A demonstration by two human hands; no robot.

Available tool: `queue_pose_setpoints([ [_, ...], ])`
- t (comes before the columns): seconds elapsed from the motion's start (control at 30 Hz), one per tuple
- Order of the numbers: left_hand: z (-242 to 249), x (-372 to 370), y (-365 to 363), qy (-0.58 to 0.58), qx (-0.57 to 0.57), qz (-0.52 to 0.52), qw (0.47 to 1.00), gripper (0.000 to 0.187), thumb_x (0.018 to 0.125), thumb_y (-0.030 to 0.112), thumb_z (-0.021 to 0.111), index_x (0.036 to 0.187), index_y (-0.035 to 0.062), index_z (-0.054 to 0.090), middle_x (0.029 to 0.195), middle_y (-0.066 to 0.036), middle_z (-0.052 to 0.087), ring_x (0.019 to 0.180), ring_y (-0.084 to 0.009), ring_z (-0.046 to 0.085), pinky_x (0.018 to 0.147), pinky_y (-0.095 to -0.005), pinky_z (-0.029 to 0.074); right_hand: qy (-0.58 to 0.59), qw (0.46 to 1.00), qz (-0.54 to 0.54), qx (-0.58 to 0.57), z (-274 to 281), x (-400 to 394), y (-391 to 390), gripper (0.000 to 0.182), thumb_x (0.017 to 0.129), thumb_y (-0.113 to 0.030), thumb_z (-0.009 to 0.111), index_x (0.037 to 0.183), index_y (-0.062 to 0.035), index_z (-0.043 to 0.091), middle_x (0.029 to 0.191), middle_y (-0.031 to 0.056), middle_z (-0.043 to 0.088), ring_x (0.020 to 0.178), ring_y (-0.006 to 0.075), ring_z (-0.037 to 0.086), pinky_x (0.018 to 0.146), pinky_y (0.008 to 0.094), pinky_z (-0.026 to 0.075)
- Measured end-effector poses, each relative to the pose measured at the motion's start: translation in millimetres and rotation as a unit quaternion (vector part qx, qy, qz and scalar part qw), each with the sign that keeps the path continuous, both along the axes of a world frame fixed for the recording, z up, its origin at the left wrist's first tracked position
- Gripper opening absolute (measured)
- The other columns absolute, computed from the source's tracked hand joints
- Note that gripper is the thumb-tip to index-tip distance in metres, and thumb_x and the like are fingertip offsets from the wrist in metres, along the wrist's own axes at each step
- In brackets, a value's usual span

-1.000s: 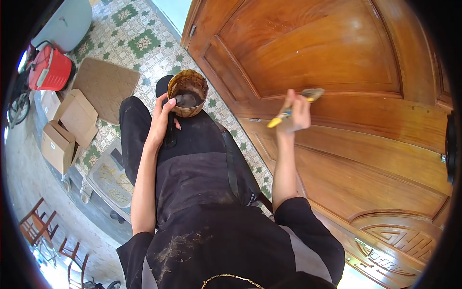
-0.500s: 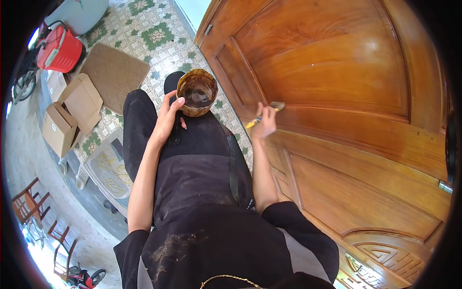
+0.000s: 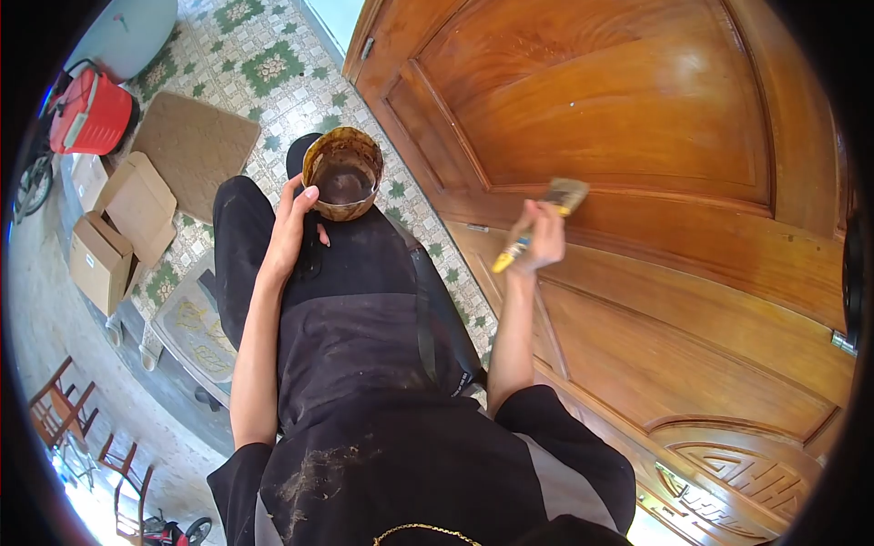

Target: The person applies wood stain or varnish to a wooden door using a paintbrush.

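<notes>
My left hand [image 3: 293, 223] grips a round, brown-stained pot [image 3: 343, 211] by its near left side, thumb at the rim. Dark brown liquid coats the pot's inside, and it is held above my lap. In my right hand [image 3: 543, 238] is a paintbrush [image 3: 566, 195] with a yellow-tipped handle, the fingers closed round it. Its bristles point away from me and overlap the lower rail of the door's upper panel in this view. The varnished wooden door [image 3: 619, 118] fills the right side, with carved panels and a glossy finish.
Flattened and opened cardboard boxes [image 3: 137, 200] lie left, near a brown mat [image 3: 196, 136] on the patterned tile floor [image 3: 273, 55]. Beyond them stands a red cooler [image 3: 96, 114]. Wooden chairs [image 3: 64, 409] and a grey mat [image 3: 196, 323] are at the lower left.
My right hand has moved right and the brush now shows its bristles more fully over the door. The pot and left hand have shifted slightly left in view, along with the whole scene.
</notes>
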State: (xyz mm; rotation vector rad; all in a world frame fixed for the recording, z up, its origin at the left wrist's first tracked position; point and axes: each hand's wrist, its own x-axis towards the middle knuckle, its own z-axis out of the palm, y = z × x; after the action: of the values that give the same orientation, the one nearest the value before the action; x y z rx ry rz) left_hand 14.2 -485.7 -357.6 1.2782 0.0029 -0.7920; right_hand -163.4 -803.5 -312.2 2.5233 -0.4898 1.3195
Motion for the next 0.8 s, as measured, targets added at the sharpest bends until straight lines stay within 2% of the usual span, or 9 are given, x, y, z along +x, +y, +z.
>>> queue_pose_setpoints([
  [0.1,-3.5,1.8,0.6,0.003,0.001,-0.013,1.000,0.064,0.100,0.041,0.056,0.147,0.0007,0.038,0.119,-0.016,0.058,0.063,-0.0179,0.058,0.062,-0.0302,0.052,-0.064,0.998,-0.008,-0.026,20.1,-2.7,-1.6,0.023,0.088,-0.016,0.079,0.075,-0.0062,0.063,0.084,0.0079,0.070,0.068,0.0263,0.067,0.059,0.0360,0.054],
  [0.23,0.6,2.4,-2.2,0.002,0.014,-0.009,1.000,0.066,0.100,0.041,0.057,0.148,0.0004,0.037,0.120,-0.016,0.057,0.062,-0.0180,0.058,0.063,-0.0304,0.052,0.087,0.996,0.023,0.019,-52.2,-18.2,-1.8,0.020,0.086,-0.019,0.082,0.079,-0.0098,0.065,0.088,0.0039,0.070,0.067,0.0230,0.066,0.058,0.0344,0.052],
  [0.33,5.0,-0.6,-1.4,0.002,0.016,0.001,1.000,0.068,0.100,0.042,0.057,0.149,0.0003,0.037,0.120,-0.017,0.057,0.061,-0.0180,0.058,0.063,-0.0303,0.052,0.232,0.971,0.028,0.053,-108.3,-25.7,5.4,0.026,0.089,-0.024,0.076,0.076,-0.0113,0.058,0.087,0.0010,0.065,0.066,0.0194,0.060,0.057,0.0341,0.049],
  [0.4,7.3,0.7,-1.0,-0.004,0.033,-0.008,0.999,0.069,0.100,0.043,0.058,0.149,0.0002,0.036,0.121,-0.017,0.057,0.061,-0.0178,0.058,0.063,-0.0303,0.052,0.253,0.962,0.054,0.082,-116.5,-32.4,-0.6,0.022,0.088,-0.022,0.077,0.078,-0.0111,0.060,0.088,0.0015,0.067,0.066,0.0207,0.062,0.057,0.0347,0.050],
  [0.53,5.3,-0.4,1.6,0.002,0.028,-0.005,1.000,0.069,0.100,0.043,0.058,0.149,0.0000,0.036,0.121,-0.016,0.057,0.061,-0.0176,0.058,0.064,-0.0304,0.052,0.127,0.989,0.051,0.047,-45.6,-29.9,-1.1,0.017,0.084,-0.014,0.081,0.080,-0.0085,0.065,0.088,0.0059,0.072,0.069,0.0240,0.068,0.059,0.0358,0.053],
  [0.6,6.7,-1.0,0.4,0.003,0.026,0.001,1.000,0.069,0.100,0.043,0.057,0.149,0.0004,0.036,0.122,-0.016,0.057,0.061,-0.0174,0.058,0.064,-0.0305,0.052,0.030,0.999,0.036,-0.014,-5.3,-25.6,-2.5,0.020,0.088,-0.011,0.078,0.075,-0.0070,0.064,0.082,0.0076,0.071,0.065,0.0273,0.068,0.057,0.0369,0.054],
  [0.67,4.9,-0.9,-0.9,0.008,0.030,-0.005,1.000,0.068,0.100,0.043,0.057,0.149,0.0008,0.036,0.121,-0.016,0.058,0.061,-0.0175,0.058,0.063,-0.0303,0.052,-0.052,0.999,-0.012,0.002,15.2,-25.3,2.8,0.021,0.090,-0.011,0.076,0.074,-0.0069,0.063,0.081,0.0077,0.070,0.065,0.0278,0.068,0.058,0.0372,0.055],
  [0.73,5.0,0.6,-2.7,0.008,0.031,-0.012,0.999,0.068,0.100,0.043,0.057,0.149,0.0012,0.036,0.121,-0.016,0.058,0.061,-0.0175,0.058,0.063,-0.0302,0.052,-0.043,0.999,-0.012,-0.012,3.8,-29.9,2.7,0.021,0.091,-0.014,0.076,0.076,-0.0065,0.063,0.081,0.0076,0.070,0.065,0.0273,0.067,0.057,0.0373,0.055],
  [0.8,6.0,1.1,-4.4,0.001,0.022,-0.016,1.000,0.067,0.100,0.043,0.056,0.149,0.0017,0.036,0.121,-0.016,0.058,0.061,-0.0176,0.058,0.063,-0.0300,0.052,0.093,0.996,-0.003,0.008,-44.8,-46.1,-1.2,0.021,0.089,-0.018,0.078,0.078,-0.0076,0.063,0.084,0.0063,0.069,0.066,0.0260,0.066,0.058,0.0369,0.053],
])
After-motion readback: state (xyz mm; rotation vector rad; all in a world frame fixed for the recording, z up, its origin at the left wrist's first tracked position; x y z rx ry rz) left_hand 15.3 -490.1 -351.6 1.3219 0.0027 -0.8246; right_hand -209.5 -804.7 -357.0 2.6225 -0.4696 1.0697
